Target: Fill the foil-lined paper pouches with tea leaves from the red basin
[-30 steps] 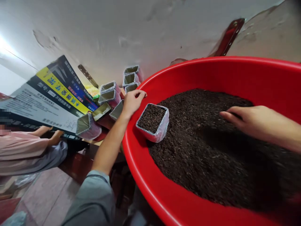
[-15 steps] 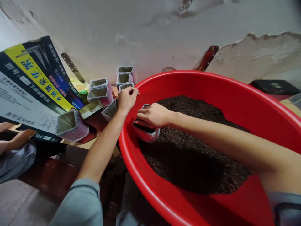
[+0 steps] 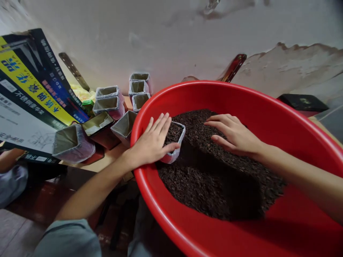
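Observation:
A large red basin (image 3: 249,100) holds a mound of dark loose soil (image 3: 214,178). A small square pot (image 3: 174,144) wrapped in clear plastic and filled with soil stands in it near the left rim. My left hand (image 3: 152,142) lies against the pot's left side, fingers stretched flat and thumb under its near edge. My right hand (image 3: 233,134) rests palm down on the soil to the right of the pot, fingers spread, holding nothing.
Several empty square pots (image 3: 108,107) lie and stand in a cluster left of the basin on a wooden surface. A printed cardboard box (image 3: 29,89) leans at the far left. Another person's arm (image 3: 8,159) shows at the left edge. A plastered wall rises behind.
My right hand left the top of the pot and moved right onto the soil. My left hand came off the basin rim and now lies against the pot.

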Demonstrator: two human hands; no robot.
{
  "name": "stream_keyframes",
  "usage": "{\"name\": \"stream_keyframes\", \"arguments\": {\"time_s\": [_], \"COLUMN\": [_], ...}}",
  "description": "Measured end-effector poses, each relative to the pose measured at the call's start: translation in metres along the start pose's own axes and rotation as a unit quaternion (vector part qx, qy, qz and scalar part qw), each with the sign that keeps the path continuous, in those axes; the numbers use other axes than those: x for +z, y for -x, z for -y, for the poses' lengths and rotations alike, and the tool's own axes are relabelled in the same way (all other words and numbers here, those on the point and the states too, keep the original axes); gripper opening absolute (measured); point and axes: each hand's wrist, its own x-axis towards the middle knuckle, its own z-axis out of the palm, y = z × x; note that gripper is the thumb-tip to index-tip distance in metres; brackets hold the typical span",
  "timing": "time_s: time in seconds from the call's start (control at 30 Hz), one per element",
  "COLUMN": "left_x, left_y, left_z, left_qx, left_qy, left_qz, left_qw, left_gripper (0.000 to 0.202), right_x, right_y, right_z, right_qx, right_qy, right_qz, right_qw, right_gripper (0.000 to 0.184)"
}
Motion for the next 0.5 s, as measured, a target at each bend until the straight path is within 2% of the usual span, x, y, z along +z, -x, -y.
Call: {"name": "stream_keyframes", "arguments": {"time_s": [0.07, 0.17, 0.3, 0.37, 0.5], "left_x": [0.008, 0.013, 0.012, 0.01, 0.01], "left_y": [0.007, 0.001, -0.01, -0.008, 0.002], "left_z": [-0.008, -0.015, -0.021, -0.026, -0.037], "left_qx": [0.004, -0.013, -0.029, -0.032, -0.09], "left_qy": [-0.052, -0.105, -0.144, -0.149, -0.165], "left_qz": [0.071, 0.129, 0.147, 0.157, 0.171], "left_qw": [0.996, 0.986, 0.978, 0.976, 0.967], "left_gripper": [0.102, 0.11, 0.109, 0.109, 0.107], "right_x": [0.006, 0.015, 0.017, 0.015, 0.011], "right_y": [0.024, 0.038, 0.038, 0.037, 0.038], "right_z": [-0.011, -0.016, -0.009, -0.005, 0.002], "right_qx": [0.042, 0.058, 0.032, 0.017, 0.0], "right_qy": [0.02, 0.039, 0.047, 0.048, 0.036], "right_qz": [0.023, 0.028, 0.031, 0.023, 0.007], "right_qw": [0.999, 0.997, 0.998, 0.998, 0.999], "right_gripper": [0.054, 0.056, 0.057, 0.058, 0.061]}}
